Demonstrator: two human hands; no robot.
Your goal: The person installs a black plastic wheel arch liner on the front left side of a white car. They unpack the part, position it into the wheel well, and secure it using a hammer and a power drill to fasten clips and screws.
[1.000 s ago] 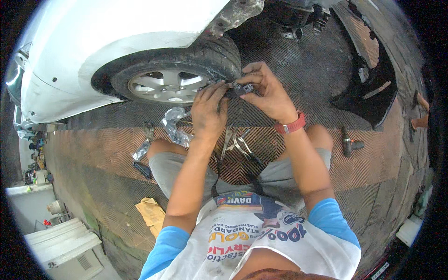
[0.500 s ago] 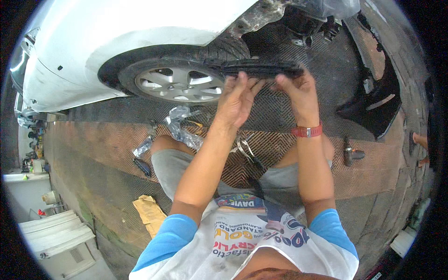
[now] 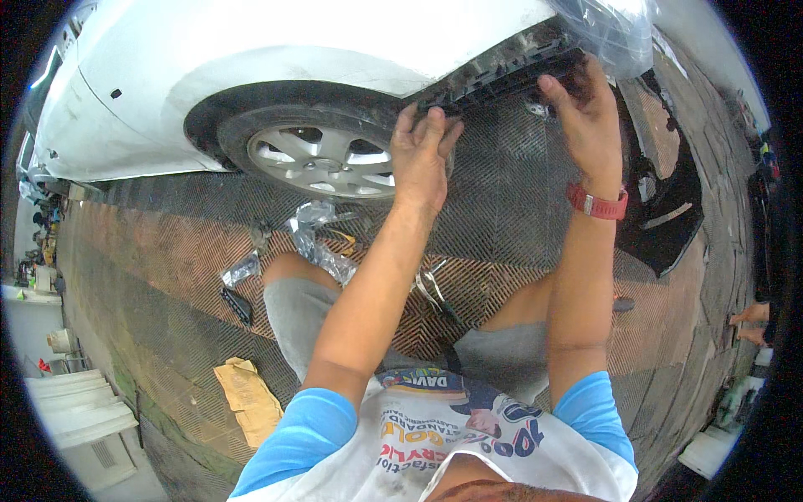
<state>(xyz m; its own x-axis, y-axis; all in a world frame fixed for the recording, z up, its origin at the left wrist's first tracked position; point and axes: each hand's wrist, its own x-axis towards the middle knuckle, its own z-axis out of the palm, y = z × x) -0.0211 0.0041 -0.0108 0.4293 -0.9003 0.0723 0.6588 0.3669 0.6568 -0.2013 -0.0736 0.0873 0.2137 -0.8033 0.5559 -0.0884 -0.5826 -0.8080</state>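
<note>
Both my hands are up at the black strip (image 3: 493, 81), one at each end. Strip sits between them, along the lower edge of the white car (image 3: 335, 46), slanting up toward the right-hand end. Can't tell whether it's seated against the body.

Left hand (image 3: 424, 159): fingers bent, tips at the strip's left end. Contact point is hidden, so can't tell if I'm pinching it or just propping it.

Right hand (image 3: 590, 125): thumb spread well apart from the fingers, fingers up by the strip's right end. Can't tell if it's clamped there either. Red watch (image 3: 596, 202) on that wrist.

Around the grip: wheel (image 3: 326, 163) just left of my left hand, silver spokes facing me. Clear plastic sheet (image 3: 615, 29) just above and right of my right fingers. Big black panel (image 3: 682, 222) on the floor, right of my right wrist.

Nearer me than the left hand: pliers (image 3: 431, 293) between my knees, crumpled clear bag (image 3: 309, 238) left of them. Further left, a small black part (image 3: 237, 307), then brown paper (image 3: 249, 402) closer in. Someone's feet (image 3: 753, 315) far off to the right of my right hand.
</note>
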